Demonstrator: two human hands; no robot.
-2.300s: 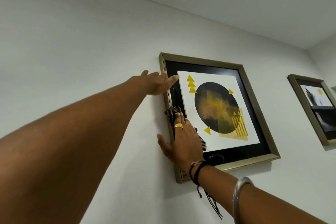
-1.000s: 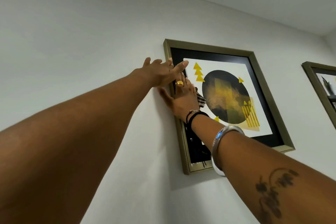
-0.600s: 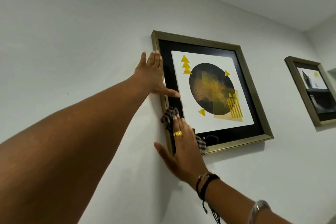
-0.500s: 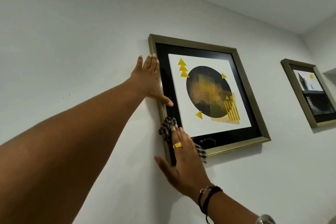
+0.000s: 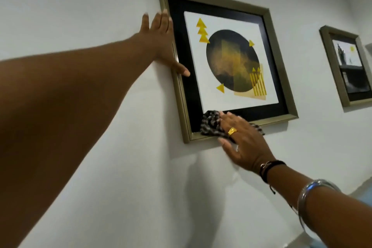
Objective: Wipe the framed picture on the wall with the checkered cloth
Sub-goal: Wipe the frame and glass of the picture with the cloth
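The framed picture [image 5: 225, 2] hangs on the white wall, with a bronze frame, a black mat and a dark circle with yellow shapes. My left hand [image 5: 161, 42] lies flat against the frame's left edge, fingers spread upward and thumb on the black mat. My right hand [image 5: 243, 143] presses the black-and-white checkered cloth [image 5: 211, 124] onto the frame's bottom left corner. The cloth is bunched under my fingers, and one end of it sticks out past my hand on the right.
A second framed picture [image 5: 342, 78] hangs to the right on the same wall. The ceiling meets the wall at the top right corner. Bare white wall spreads left of and below the frame.
My right hand slid the cloth down the frame's left side to its bottom edge and a little to the right. My left hand stayed on the left edge.
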